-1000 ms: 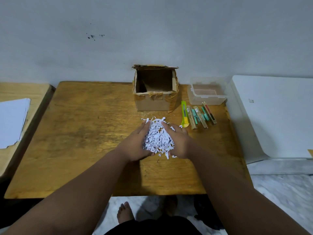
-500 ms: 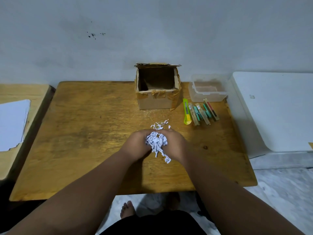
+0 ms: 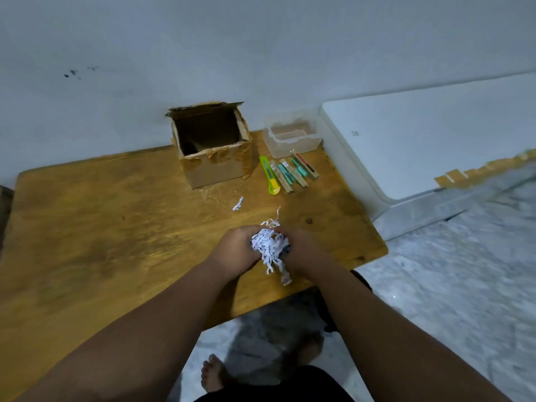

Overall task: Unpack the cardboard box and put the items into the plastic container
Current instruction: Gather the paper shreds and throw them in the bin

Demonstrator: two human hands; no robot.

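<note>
Right now you're squeezing a wad of shredded paper (image 3: 269, 247) between both hands over the near edge of the wooden table (image 3: 95, 221): your left hand (image 3: 237, 250) is cupping it from one side, your right hand (image 3: 304, 250) is pressing in from the other, both clenched around the wad. Some strips are dangling below your palms, and a few are sticking up above them. One loose scrap (image 3: 237, 203) is lying on the table between you and the cardboard box (image 3: 214, 169). That box is sitting open at the far edge against the wall, flaps up. Just beside it to the right, the plastic container (image 3: 293, 140) is sitting open. In front of the container, a yellow-green utility knife (image 3: 269, 179) and several small packaged items (image 3: 294, 173) are lying in a row on the table, outside the container.
</note>
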